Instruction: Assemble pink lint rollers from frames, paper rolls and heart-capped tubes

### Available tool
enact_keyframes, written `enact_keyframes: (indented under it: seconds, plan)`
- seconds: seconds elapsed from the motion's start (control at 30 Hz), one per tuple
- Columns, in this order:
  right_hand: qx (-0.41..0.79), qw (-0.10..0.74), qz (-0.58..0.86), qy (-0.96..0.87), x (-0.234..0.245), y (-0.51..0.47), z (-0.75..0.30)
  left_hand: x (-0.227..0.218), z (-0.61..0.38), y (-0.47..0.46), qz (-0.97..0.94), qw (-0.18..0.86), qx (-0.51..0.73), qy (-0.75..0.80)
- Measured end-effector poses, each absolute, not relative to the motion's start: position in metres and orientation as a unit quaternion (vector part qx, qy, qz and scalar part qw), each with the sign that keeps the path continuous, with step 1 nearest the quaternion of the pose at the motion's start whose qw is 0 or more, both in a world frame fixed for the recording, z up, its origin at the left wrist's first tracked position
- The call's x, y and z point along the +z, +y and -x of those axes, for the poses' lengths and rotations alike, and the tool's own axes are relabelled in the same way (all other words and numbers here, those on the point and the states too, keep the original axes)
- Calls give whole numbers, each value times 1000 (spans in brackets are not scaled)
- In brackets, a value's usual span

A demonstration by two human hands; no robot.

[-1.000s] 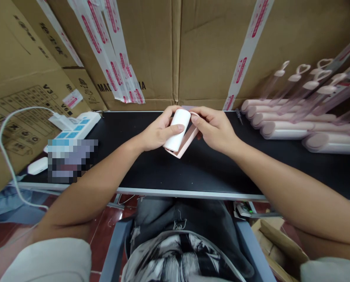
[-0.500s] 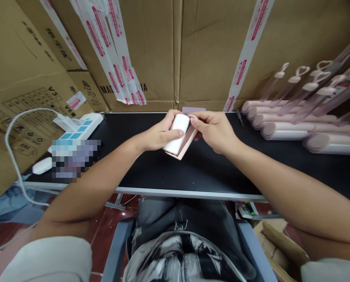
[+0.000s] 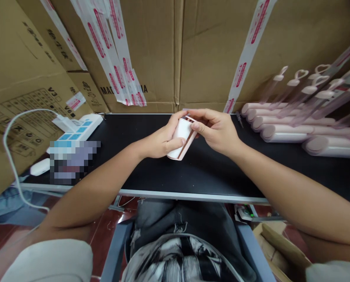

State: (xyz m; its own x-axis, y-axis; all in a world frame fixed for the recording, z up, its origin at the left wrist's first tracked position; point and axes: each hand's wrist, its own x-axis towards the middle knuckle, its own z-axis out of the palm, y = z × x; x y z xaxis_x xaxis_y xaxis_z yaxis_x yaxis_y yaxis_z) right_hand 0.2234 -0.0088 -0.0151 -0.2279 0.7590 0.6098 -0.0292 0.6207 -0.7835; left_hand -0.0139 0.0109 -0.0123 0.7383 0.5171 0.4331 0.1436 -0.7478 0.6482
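Note:
Over the black table (image 3: 151,176), my left hand (image 3: 164,139) is closed round a white curved casing (image 3: 178,131), with the thumb across its face. A pale pink shell (image 3: 189,144) lies along the right side of the casing, and a narrow brownish gap shows between the two. My right hand (image 3: 218,127) pinches the shell's upper right edge between thumb and fingers. Both parts tilt, their lower ends toward me. My fingers hide the upper end and the underside.
Pink-and-white cylindrical bodies (image 3: 286,133) with clear tubes and heart-shaped loops (image 3: 301,74) stand at the right. A thin dark tool (image 3: 240,119) lies beside them. At the left are a power strip (image 3: 88,124) and a white cable (image 3: 6,139). Cardboard (image 3: 207,51) walls the back.
The white casing has turned and sits closer in the pink shell, with a straighter gap between them. My right fingers have shifted slightly along the upper edge.

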Motion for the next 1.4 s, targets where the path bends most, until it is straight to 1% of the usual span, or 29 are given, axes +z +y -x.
enact_keyframes:
  seconds: [0.27, 0.33, 0.43, 0.5, 0.6, 0.67, 0.7, 0.77, 0.83, 0.87, 0.93, 1.03, 1.1, 1.13, 1.17, 1.23, 1.33, 1.4]
  plan:
    - [297, 574, 247, -722, -17, -14, -222, -15, 13, 14, -891, 292, 320, 136]
    - [284, 578, 254, -722, -18, -13, -222, -18, 11, 16, -878, 310, 339, 136]
    - [262, 575, 287, -720, -25, -6, -222, -21, 11, 22, -820, 374, 393, 181]
    - [221, 528, 325, -753, -33, 0, -223, -20, 13, 26, -761, 421, 438, 230]
    - [135, 386, 373, -833, -49, 8, -219, -14, 19, 33, -694, 437, 496, 286]
    - [109, 297, 394, -863, -58, 11, -213, -10, 22, 36, -673, 428, 524, 299]
    - [109, 268, 402, -869, -62, 12, -209, -8, 23, 37, -666, 429, 531, 301]
    - [120, 239, 409, -872, -66, 13, -203, -5, 23, 36, -649, 448, 536, 302]
    - [139, 249, 406, -868, -66, 13, -199, -3, 23, 34, -627, 479, 535, 301]
    - [150, 269, 406, -861, -65, 13, -199, -2, 23, 33, -615, 497, 534, 300]
    - [186, 342, 401, -830, -61, 12, -201, 0, 24, 30, -594, 531, 529, 293]
    - [282, 489, 352, -747, -53, 9, -207, 3, 24, 27, -589, 561, 512, 276]
    - [310, 543, 315, -714, -51, 7, -210, 3, 22, 25, -594, 567, 502, 270]
    - [299, 552, 313, -712, -50, 7, -210, 1, 21, 25, -596, 569, 499, 270]
    - [275, 549, 321, -721, -51, 7, -210, -1, 18, 25, -596, 568, 498, 271]
    - [207, 512, 351, -756, -53, 8, -210, -8, 12, 25, -592, 560, 506, 282]
    - [119, 427, 367, -818, -52, 5, -210, -19, 6, 28, -577, 537, 530, 312]
    - [89, 367, 333, -864, -48, -4, -210, -22, 5, 30, -572, 526, 538, 328]
